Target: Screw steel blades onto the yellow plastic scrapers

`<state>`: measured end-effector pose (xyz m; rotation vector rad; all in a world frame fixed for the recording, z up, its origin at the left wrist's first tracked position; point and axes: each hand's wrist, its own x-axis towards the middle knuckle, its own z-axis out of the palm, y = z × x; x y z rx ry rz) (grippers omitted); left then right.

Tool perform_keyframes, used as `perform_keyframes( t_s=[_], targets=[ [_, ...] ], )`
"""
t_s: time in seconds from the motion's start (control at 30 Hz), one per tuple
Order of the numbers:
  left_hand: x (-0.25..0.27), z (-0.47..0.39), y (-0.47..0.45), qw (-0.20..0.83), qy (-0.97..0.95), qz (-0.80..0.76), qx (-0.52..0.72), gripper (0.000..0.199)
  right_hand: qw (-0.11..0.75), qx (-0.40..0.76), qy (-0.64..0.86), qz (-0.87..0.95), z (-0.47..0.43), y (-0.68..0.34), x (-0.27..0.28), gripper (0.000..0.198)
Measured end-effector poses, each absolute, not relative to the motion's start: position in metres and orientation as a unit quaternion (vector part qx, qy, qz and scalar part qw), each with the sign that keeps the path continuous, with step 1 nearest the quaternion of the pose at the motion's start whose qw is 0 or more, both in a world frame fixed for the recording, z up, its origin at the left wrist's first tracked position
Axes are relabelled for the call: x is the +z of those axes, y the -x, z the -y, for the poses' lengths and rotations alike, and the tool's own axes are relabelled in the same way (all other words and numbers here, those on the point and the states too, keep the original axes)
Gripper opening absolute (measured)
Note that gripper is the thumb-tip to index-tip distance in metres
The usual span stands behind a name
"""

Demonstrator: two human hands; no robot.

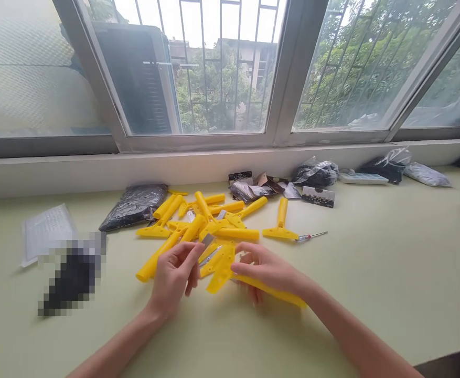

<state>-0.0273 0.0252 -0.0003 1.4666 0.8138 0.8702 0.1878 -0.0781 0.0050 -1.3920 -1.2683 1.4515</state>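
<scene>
My left hand (172, 275) pinches a small flat metal blade (207, 240) between thumb and forefinger. A yellow plastic scraper (221, 269) is in my right hand (267, 268); its wide head points toward my left hand and its handle runs back under my right wrist. The blade and the scraper head are close to each other. Just beyond both hands lies a heap of yellow scrapers (235, 233), some with metal showing at their heads. To the right of the heap, one more scraper (281, 215) lies apart, beside a screwdriver (312, 236).
At the back lie a black plastic package (137, 205), dark cards and papers (249, 189), a black-and-white card (318, 197), wrapped bags (315, 172) and a white power strip (363, 178). A clear plastic sleeve (46, 233) and a blurred dark patch are on the left. Windows rise behind the table (391, 252).
</scene>
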Motion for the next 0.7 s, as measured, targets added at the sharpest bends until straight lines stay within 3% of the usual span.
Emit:
perform_keyframes(
  t_s=[0.1, 0.33, 0.7],
  targets=[
    [-0.012, -0.024, 0.022, 0.583, -0.626, -0.348, 0.384, 0.037, 0.362, 0.624, 0.511, 0.467, 0.077, -0.204, 0.001, 0.059],
    [-0.015, -0.016, 0.017, 0.587, -0.645, -0.286, 0.396, 0.031, 0.413, 0.611, 0.489, 0.466, 0.075, -0.214, -0.004, 0.044],
    [-0.013, -0.015, 0.022, 0.564, -0.663, -0.294, 0.396, 0.032, 0.364, 0.693, 0.422, 0.457, 0.08, -0.198, -0.001, 0.036]
  ],
)
